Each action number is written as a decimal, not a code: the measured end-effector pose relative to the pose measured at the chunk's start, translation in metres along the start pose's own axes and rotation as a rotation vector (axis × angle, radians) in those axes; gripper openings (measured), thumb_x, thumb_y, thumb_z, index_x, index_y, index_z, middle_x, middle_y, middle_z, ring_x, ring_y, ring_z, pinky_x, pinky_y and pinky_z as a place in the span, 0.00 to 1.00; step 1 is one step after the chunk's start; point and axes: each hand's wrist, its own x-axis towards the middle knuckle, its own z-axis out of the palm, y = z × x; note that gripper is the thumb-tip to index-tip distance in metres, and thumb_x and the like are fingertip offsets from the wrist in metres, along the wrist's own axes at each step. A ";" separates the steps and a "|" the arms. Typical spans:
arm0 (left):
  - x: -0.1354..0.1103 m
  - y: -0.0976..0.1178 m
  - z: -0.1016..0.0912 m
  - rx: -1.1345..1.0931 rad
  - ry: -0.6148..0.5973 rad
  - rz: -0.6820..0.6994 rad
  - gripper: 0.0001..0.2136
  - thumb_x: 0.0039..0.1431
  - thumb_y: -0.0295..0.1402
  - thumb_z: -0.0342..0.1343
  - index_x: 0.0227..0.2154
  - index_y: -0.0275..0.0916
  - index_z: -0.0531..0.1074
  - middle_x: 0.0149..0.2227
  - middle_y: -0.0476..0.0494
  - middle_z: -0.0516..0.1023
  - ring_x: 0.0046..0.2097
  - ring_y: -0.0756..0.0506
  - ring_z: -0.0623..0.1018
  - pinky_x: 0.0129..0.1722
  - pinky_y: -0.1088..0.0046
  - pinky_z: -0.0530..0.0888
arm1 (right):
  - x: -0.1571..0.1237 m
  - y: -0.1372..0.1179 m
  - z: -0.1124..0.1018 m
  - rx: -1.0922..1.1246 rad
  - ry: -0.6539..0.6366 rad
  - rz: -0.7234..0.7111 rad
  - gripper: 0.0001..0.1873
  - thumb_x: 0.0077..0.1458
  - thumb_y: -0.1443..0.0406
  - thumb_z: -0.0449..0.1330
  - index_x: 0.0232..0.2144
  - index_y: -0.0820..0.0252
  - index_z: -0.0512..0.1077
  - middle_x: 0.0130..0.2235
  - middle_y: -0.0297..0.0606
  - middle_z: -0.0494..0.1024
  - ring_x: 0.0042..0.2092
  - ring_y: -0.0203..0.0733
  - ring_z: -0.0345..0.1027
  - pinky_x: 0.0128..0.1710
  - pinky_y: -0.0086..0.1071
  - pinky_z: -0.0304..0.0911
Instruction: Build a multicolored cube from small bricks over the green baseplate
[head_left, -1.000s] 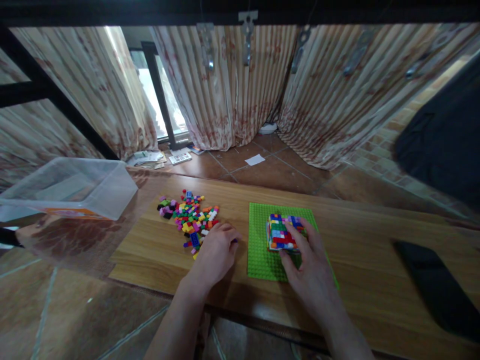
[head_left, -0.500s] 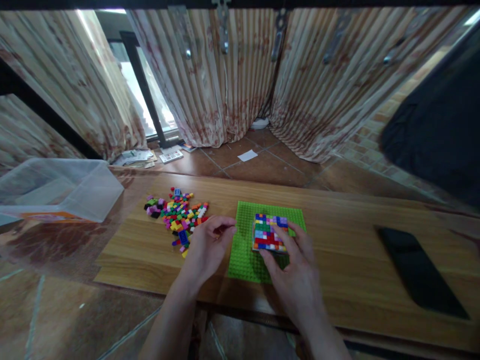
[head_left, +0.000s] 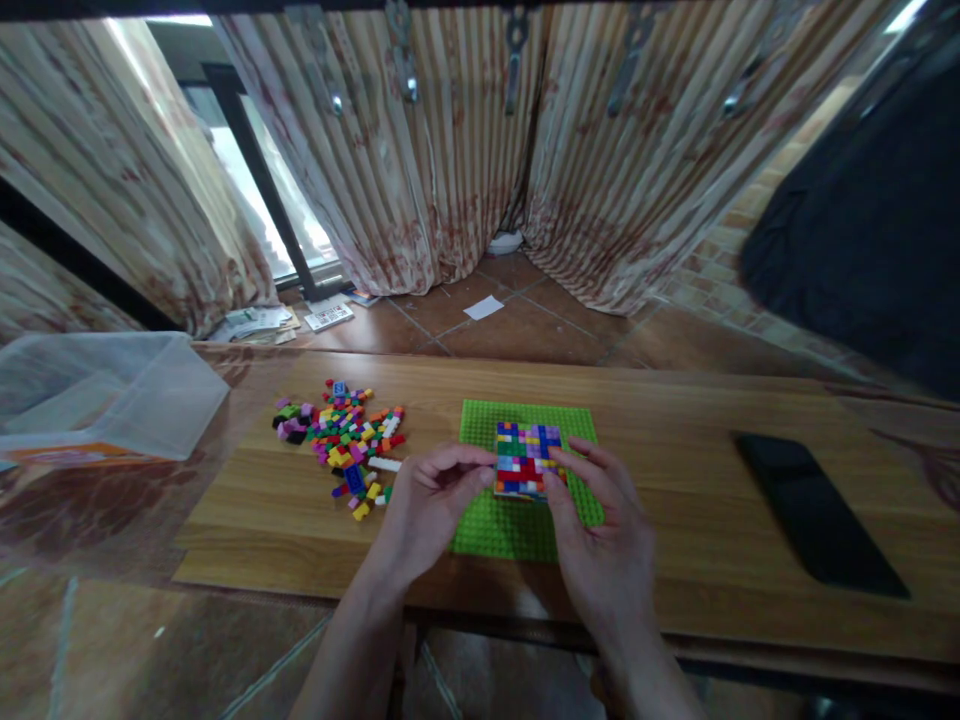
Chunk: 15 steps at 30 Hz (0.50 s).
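A square block of many-coloured small bricks (head_left: 525, 458) stands on a green baseplate (head_left: 480, 530) in the middle of the wooden tabletop (head_left: 675, 440). My right hand (head_left: 604, 540) grips the block's right and near side with fingers and thumb. My left hand (head_left: 431, 500) is at the block's left edge, thumb and forefinger pinched together against it. What the pinch holds, if anything, is hidden. A heap of loose coloured bricks (head_left: 341, 438) lies just left of my left hand.
A clear plastic box (head_left: 105, 395) stands at the table's left end. A black phone (head_left: 817, 510) lies flat on the right. Striped curtains (head_left: 450, 150) hang behind the table, with papers on the tiled floor. A dark mass (head_left: 870, 230) fills the upper right.
My left hand has left the brick heap and moved right to the block's left edge, fingers pinched. My right hand has stayed on the block. The view has shifted right.
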 end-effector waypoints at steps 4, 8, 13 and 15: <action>-0.006 -0.001 0.007 0.097 -0.104 0.096 0.06 0.56 0.28 0.59 0.34 0.39 0.80 0.34 0.46 0.81 0.36 0.48 0.78 0.38 0.73 0.75 | 0.003 0.001 -0.002 0.012 0.013 0.065 0.10 0.58 0.62 0.58 0.39 0.54 0.77 0.49 0.41 0.75 0.50 0.44 0.70 0.52 0.43 0.66; -0.009 -0.001 0.011 0.258 -0.091 0.227 0.06 0.58 0.27 0.58 0.35 0.41 0.79 0.36 0.46 0.80 0.38 0.49 0.79 0.41 0.73 0.74 | 0.004 0.004 -0.003 0.031 0.011 0.080 0.09 0.57 0.63 0.58 0.39 0.54 0.77 0.49 0.41 0.75 0.50 0.44 0.70 0.51 0.43 0.66; -0.013 -0.004 0.020 0.423 -0.063 0.379 0.08 0.59 0.26 0.57 0.36 0.43 0.80 0.37 0.46 0.79 0.39 0.50 0.78 0.40 0.75 0.74 | 0.004 0.005 -0.002 0.053 0.001 0.092 0.09 0.57 0.63 0.59 0.39 0.54 0.77 0.48 0.40 0.76 0.49 0.42 0.71 0.50 0.40 0.66; -0.014 -0.006 0.023 0.467 -0.030 0.411 0.08 0.59 0.26 0.57 0.36 0.44 0.80 0.37 0.46 0.79 0.39 0.50 0.77 0.40 0.75 0.74 | 0.004 0.005 -0.003 0.058 0.000 0.096 0.09 0.57 0.64 0.59 0.39 0.55 0.77 0.48 0.40 0.75 0.49 0.42 0.71 0.50 0.39 0.66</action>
